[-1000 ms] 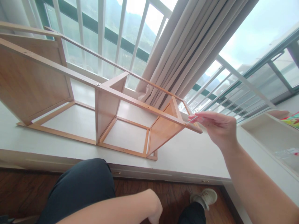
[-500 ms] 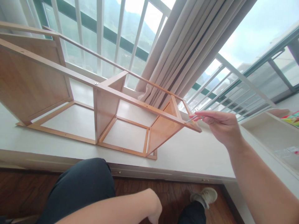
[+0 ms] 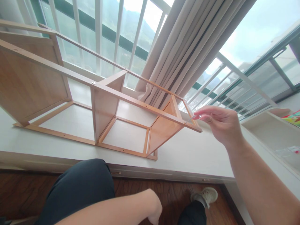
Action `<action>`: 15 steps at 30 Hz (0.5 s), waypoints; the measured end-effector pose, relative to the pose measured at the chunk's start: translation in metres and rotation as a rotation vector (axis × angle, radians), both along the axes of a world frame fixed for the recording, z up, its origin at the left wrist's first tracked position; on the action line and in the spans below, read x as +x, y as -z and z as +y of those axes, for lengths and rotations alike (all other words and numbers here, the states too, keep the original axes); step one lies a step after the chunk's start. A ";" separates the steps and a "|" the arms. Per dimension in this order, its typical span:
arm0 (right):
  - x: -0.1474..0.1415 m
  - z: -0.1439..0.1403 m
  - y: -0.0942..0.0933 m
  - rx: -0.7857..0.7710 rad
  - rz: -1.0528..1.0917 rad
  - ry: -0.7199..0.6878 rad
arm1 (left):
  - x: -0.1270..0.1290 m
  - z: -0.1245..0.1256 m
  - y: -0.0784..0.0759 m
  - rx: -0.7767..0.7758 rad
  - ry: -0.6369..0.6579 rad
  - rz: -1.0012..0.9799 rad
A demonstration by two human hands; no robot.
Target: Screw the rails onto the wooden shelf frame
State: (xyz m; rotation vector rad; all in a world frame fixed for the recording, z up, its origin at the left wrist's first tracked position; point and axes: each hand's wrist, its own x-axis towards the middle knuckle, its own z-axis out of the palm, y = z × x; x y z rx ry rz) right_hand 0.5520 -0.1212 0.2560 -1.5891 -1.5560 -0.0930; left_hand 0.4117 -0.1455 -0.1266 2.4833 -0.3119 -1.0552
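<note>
Head view. My right hand [image 3: 220, 126] pinches a thin metal tool [image 3: 191, 119] between thumb and forefinger, the grip pressed together on it; the tool's tip meets the right end of the wooden shelf frame [image 3: 100, 103], at its near upper rail. My left hand [image 3: 153, 212] lies below the frame at the bottom edge of the view, over my dark-trousered knee [image 3: 82, 187]; most of it is cut off, so I cannot tell whether its grip is spread or closed.

The frame lies on its side on the white bench [image 3: 187, 153], which runs under the window. It shows three upright panels: one large at its left end, one in the middle, one at its right end, joined by long rails. One screw head [image 3: 93, 83] sits on the near rail above the middle panel.

Behind the frame's right end hangs one beige curtain [image 3: 187, 47], gathered in folds and touching the bench. White window bars [image 3: 98, 34] stand behind the whole frame.

To the right of the frame, well apart, is one white open tray [image 3: 260, 125]; something pale lies in it, too blurred to name. Below the frame, one light shoe [image 3: 206, 196] rests on the dark wooden floor [image 3: 131, 187].
</note>
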 end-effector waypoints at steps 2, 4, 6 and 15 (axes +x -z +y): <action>0.000 0.001 -0.001 -0.007 0.009 -0.015 | 0.000 0.001 -0.003 0.005 -0.002 0.007; 0.001 0.001 0.000 -0.013 0.015 -0.027 | 0.001 0.001 -0.004 0.023 0.020 0.003; 0.002 0.000 0.000 -0.012 0.013 -0.026 | 0.001 -0.001 -0.003 0.037 0.052 -0.003; -0.002 0.005 0.002 -0.011 0.024 0.033 | 0.001 -0.005 0.012 0.014 0.003 -0.096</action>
